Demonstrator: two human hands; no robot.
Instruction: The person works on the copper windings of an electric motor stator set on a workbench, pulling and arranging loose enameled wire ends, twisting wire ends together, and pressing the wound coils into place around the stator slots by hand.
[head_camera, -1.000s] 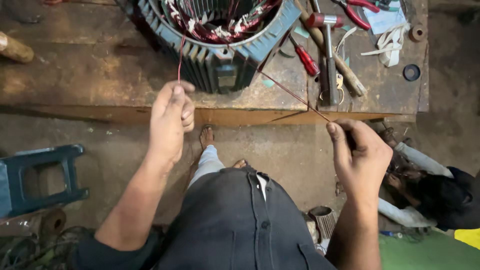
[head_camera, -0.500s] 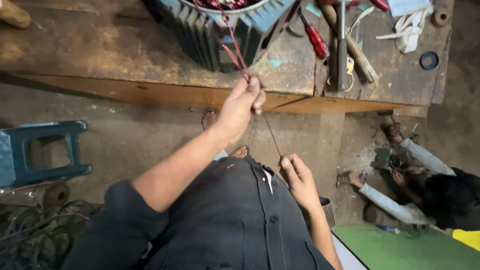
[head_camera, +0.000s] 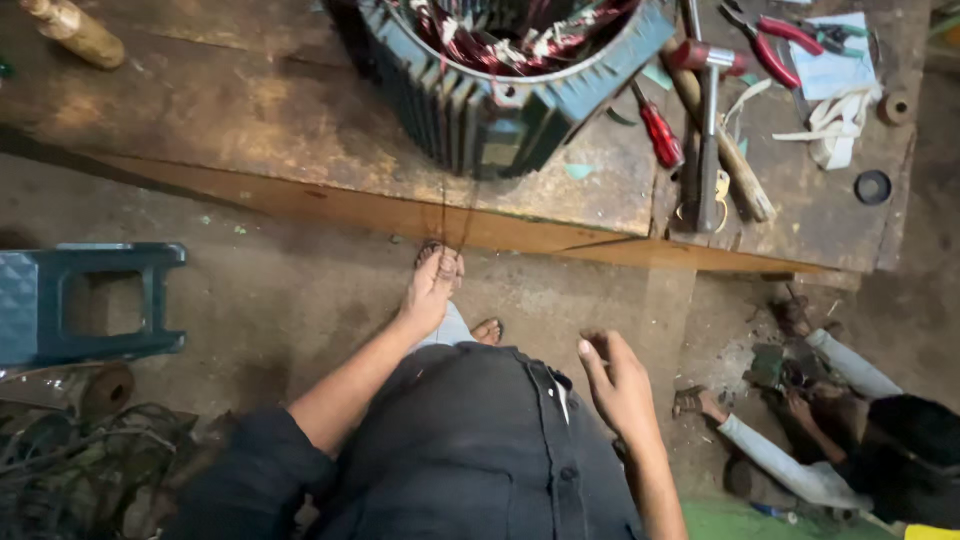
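My left hand (head_camera: 432, 285) pinches thin copper wires (head_camera: 455, 215) that run taut down from the windings of a blue ribbed motor stator (head_camera: 500, 90) on the wooden workbench (head_camera: 250, 130). The hand is below the bench's front edge, above my foot. My right hand (head_camera: 618, 385) hangs lower by my waist, fingers loosely curled; I see nothing in it. My dark shirt fills the bottom middle.
A hammer (head_camera: 706, 130), red-handled screwdriver (head_camera: 658, 128), red pliers (head_camera: 775, 35), cloth strips and a wooden handle lie on the bench's right part. A bottle (head_camera: 75, 32) lies far left. A blue stool (head_camera: 80, 300) stands left. Another person (head_camera: 850, 440) crouches at lower right.
My left hand has drawn the wires down from the bench edge to below it. My right hand has let go of the wire and moved right, away from it.
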